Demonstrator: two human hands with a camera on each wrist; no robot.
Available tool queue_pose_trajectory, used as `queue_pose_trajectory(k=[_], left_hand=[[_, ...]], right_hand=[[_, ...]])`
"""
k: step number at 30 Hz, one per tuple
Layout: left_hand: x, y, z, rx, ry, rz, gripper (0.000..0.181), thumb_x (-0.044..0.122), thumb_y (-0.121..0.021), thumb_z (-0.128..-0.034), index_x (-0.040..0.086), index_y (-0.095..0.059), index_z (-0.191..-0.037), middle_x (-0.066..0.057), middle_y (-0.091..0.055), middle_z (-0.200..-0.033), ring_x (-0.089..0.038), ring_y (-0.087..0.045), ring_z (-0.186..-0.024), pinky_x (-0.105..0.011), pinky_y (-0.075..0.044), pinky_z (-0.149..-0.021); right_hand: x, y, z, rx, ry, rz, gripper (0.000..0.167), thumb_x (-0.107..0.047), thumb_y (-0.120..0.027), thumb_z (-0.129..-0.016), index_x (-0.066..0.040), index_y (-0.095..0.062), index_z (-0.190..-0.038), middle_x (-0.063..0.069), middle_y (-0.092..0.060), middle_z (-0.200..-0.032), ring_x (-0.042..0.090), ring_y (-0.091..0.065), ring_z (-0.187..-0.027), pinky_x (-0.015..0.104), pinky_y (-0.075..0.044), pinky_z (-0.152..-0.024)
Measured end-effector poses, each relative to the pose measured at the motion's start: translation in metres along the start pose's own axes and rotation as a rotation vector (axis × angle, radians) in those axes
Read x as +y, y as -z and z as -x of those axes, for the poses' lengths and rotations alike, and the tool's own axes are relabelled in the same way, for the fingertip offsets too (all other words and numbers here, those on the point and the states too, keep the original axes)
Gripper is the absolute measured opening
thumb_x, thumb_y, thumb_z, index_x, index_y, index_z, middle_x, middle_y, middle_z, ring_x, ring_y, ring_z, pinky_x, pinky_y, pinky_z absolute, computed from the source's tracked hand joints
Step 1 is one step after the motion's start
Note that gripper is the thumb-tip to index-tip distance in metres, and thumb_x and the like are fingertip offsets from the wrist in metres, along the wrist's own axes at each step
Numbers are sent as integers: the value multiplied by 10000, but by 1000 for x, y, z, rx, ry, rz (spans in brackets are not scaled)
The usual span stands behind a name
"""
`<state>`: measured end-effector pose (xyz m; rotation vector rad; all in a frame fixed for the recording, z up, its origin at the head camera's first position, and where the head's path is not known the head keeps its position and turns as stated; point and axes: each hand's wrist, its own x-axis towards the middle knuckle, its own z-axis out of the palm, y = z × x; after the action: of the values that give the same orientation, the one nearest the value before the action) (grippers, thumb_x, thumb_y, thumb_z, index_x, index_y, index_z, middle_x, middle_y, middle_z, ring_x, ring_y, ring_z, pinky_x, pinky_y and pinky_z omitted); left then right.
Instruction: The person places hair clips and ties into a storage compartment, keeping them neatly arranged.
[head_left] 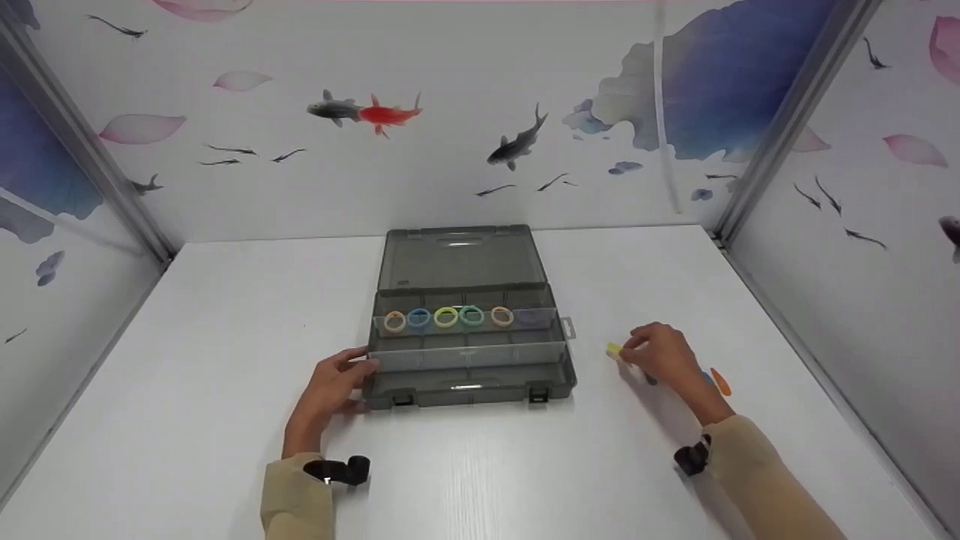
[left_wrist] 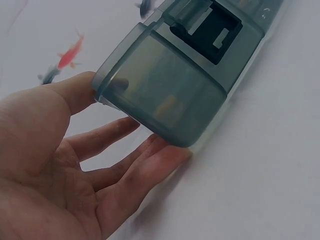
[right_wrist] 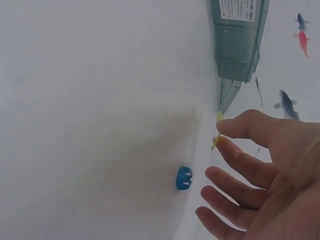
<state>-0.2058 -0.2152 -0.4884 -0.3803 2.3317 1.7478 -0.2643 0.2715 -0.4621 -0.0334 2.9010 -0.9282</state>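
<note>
Right hand (head_left: 664, 356) has a little yellow piece (head_left: 613, 348) pinched between thumb and index fingertips, out to the right of the grey box (head_left: 450, 397), other fingers loose. Left hand (head_left: 334, 382) grips the box's near-left end, thumb at the rim.

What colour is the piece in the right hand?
The piece is yellow, clearest in the right wrist view.

Smoky grey box (head_left: 461, 259). Rings (head_left: 436, 318), mid-frame: orange, blue, yellow, teal. Right of centre: yellow piece (head_left: 613, 349), orange piece (head_left: 721, 382). Surface (head_left: 465, 472) white; wall (head_left: 465, 45), upper frame, white (printed red and grey fish (head_left: 388, 114), pink petals (head_left: 142, 129)).
</note>
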Motion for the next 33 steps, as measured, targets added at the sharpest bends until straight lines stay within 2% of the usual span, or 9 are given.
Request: queue_pose_trajectory(k=[2,5,9,18,26,33], left_hand=[[0,0,-1,0,-2,0,575,328,-603,-990,109,-447,-1499,-214,-505,-1455,-344,-546,-1256,-321,-590,-723],[0,0,-2,-1,-7,1,576,328,-606,-989,109,-449,-1498,-213,-510,-1451,-337,-549,-1247,-317,-588,-716],[0,0,-2,-2,-7,1,579,328,-610,-986,113,-448,-1499,-211,-510,-1452,-334,-549,-1244,-313,-585,-710],[1,-1,-2,-4,-6,10,576,315,-610,-987,109,-446,-1500,-216,-501,-1460,-338,-547,-1248,-309,-588,-703],[1,-1,-1,9,0,9,578,312,-618,-983,106,-449,-1497,-219,-508,-1455,-325,-557,-1225,-313,-590,-700],[0,-1,-2,1,-3,5,583,324,-618,-983,109,-449,-1498,-218,-510,-1446,-327,-557,-1224,-326,-592,-725]], right_hand=[[-6,2,-3,24,19,3,250,-165,-675,-918,46,-750,-1027,265,-592,-1371,443,-534,-1283,493,-525,-957],[-16,5,-7,54,49,-25,249,-172,-684,-923,32,-747,-1051,240,-626,-1338,445,-507,-1317,557,-467,-1035],[-32,5,-8,79,107,-60,238,-179,-704,-917,-3,-747,-1072,226,-659,-1284,429,-547,-1274,559,-485,-1001],[-69,-6,-13,100,255,-77,148,-151,-729,-896,-47,-781,-987,169,-689,-1227,387,-580,-1252,527,-536,-930],[-117,-13,-15,75,361,-75,134,-156,-754,-883,-57,-777,-969,145,-701,-1188,366,-591,-1237,528,-493,-1021],[-152,-25,-16,49,435,-7,140,-174,-757,-887,-69,-790,-972,108,-718,-1171,335,-606,-1202,510,-503,-1004]])
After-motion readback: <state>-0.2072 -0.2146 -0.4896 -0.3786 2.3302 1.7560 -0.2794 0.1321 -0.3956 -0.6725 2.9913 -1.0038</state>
